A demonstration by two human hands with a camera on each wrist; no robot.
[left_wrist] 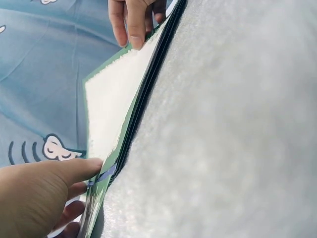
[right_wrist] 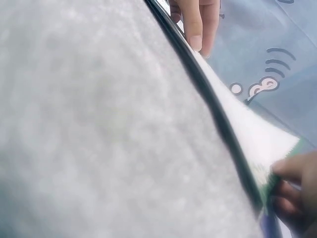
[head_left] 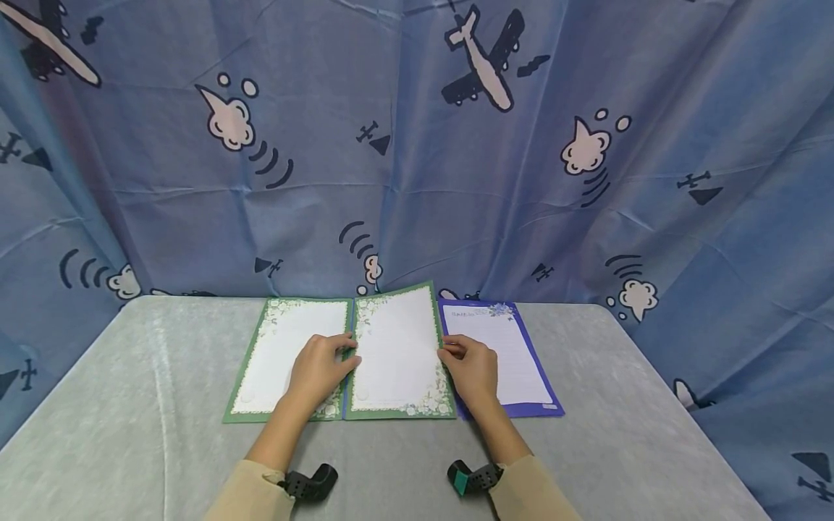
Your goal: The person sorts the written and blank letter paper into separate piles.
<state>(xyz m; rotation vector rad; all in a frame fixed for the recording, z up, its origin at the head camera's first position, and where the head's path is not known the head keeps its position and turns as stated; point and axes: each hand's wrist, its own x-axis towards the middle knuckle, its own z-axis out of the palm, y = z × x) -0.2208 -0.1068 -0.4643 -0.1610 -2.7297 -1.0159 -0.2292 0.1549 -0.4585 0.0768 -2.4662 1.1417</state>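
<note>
Three bordered sheets lie side by side: a green-bordered left sheet, a green-bordered middle sheet and a purple-bordered right sheet. My right hand pinches the middle sheet's right edge, which rises a little at its upper right corner; the right wrist view also has this hand at the green edge. My left hand lies over the left sheet, thumb and fingers at the middle sheet's left edge. In the left wrist view, the left hand has its thumb on the border near a blue strip.
The sheets lie on a grey cloth-covered table, near its back edge. Behind it hangs a blue curtain printed with planes and clouds. Black bands are on both wrists, over beige sleeves.
</note>
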